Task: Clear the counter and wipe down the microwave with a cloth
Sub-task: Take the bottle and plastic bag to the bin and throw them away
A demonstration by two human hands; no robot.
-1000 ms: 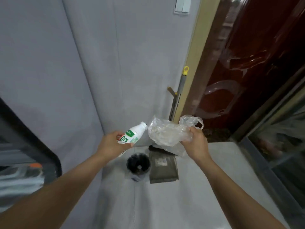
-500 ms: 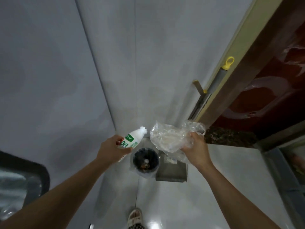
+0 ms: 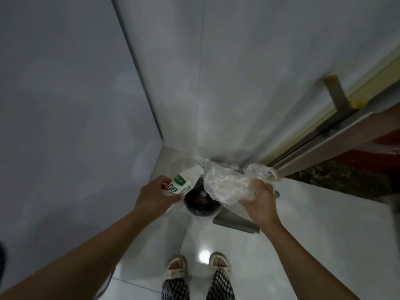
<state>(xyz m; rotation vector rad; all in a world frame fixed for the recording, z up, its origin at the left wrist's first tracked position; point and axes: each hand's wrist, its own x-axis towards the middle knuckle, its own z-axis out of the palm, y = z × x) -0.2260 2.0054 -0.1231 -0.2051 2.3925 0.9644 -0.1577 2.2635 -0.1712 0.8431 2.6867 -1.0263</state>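
We're looking down into a corner of pale tiled walls (image 3: 249, 72) and glossy floor (image 3: 313, 224) — no counter and no microwave anywhere in view, so the wiping half of this job can't be judged from here, and no cloth is to be seen either. A dark door frame (image 3: 346, 131) runs off to the right.

Down in the corner stands a small dark waste bin (image 3: 200, 202), its mouth open, with scraps lying inside, and a flat grey dustpan-like piece (image 3: 236, 221) lies just beside it on the floor. At the bottom, two feet in slippers (image 3: 218, 264), standing square to the bin.

Now the hands, both held out over that bin. The right hand (image 3: 258, 199) is clenched on a crumpled clear plastic bag (image 3: 227, 185), which hangs partly across the bin's mouth. The left hand (image 3: 157, 195) grips a small white bottle with a green label (image 3: 180, 184), tipped with its cap end pointing up and away, at the bin's left rim.

My read: this is the clearing stage — rubbish seemingly off the counter, brought to the bin, not yet dropped. Both items are still in the grip. What's left, by my judgement: let go of both, then go for a cloth and do the whole microwave wipe-down.
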